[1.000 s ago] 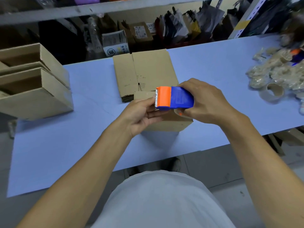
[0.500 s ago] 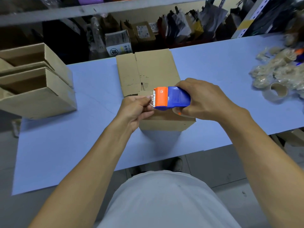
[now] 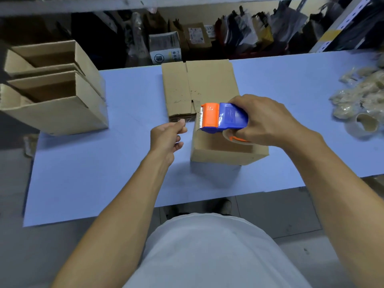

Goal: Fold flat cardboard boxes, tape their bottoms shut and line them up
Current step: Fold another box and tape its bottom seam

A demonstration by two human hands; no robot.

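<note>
Cardboard box (image 3: 226, 150), plastic tape dispenser (image 3: 223, 118)

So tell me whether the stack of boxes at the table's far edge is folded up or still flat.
Still flat. The cardboard stack lies level on the blue table, layered edges showing at its near end.

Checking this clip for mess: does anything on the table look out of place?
Yes. A heap of crumpled used tape lies at the table's right edge beside a spent tape roll core. Otherwise, the boxes look undamaged.
</note>
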